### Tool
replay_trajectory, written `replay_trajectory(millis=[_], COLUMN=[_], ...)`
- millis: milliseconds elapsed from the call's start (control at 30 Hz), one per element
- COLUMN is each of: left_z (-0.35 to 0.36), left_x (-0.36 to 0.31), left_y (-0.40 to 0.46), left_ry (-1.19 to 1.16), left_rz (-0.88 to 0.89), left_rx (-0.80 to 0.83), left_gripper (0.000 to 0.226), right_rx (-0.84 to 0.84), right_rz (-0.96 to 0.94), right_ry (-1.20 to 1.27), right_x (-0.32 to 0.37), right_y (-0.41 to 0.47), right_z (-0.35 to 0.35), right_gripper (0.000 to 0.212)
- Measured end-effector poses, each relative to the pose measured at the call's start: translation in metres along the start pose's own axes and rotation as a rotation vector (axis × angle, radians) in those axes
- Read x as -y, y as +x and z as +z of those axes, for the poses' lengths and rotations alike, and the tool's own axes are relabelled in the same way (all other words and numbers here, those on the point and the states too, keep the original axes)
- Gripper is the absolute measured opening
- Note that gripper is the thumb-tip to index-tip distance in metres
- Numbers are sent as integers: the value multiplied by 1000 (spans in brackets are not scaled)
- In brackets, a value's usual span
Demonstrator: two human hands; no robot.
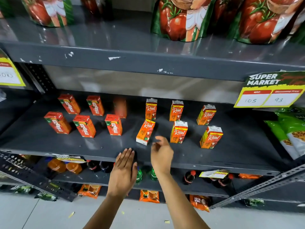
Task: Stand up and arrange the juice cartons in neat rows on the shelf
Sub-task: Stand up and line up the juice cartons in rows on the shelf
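Both hands empty: left hand [123,172] flat with fingers together over the shelf [49,142] front edge, right hand [160,154] loosely spread just beside the tilted Real carton [145,132]. Left half of shelf: 6 Maaza cartons [84,126] in 2 rows of 3, the back-row third one blurred. Right half: 6 Real cartons, 2 rows of 3, 5 upright. Step looks like final straightening; next move likely calls for the right hand to square that leaning front carton upright, in line with its row.
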State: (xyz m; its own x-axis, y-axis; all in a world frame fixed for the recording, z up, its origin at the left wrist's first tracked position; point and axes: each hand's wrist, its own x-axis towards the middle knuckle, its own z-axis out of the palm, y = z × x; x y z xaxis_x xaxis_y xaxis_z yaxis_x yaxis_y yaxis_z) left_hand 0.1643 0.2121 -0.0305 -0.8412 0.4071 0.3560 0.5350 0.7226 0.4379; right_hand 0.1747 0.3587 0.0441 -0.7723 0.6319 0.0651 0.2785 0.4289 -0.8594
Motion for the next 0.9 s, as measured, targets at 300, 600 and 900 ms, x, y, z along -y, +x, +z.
replay_trajectory(millis=[300, 600, 900], left_z=[-15, -15, -15], left_x=[15, 23, 25], left_y=[-3, -4, -4], left_ry=[17, -16, -44], left_rz=[24, 49, 62], left_rx=[88, 124, 114], left_gripper=[57, 57, 55], right_rx=[163, 253, 547], right_rz=[353, 417, 580], right_ry=[-234, -149, 952], right_x=[39, 42, 23], right_y=[51, 65, 55], right_z=[45, 47, 6], right_gripper=[78, 73, 42])
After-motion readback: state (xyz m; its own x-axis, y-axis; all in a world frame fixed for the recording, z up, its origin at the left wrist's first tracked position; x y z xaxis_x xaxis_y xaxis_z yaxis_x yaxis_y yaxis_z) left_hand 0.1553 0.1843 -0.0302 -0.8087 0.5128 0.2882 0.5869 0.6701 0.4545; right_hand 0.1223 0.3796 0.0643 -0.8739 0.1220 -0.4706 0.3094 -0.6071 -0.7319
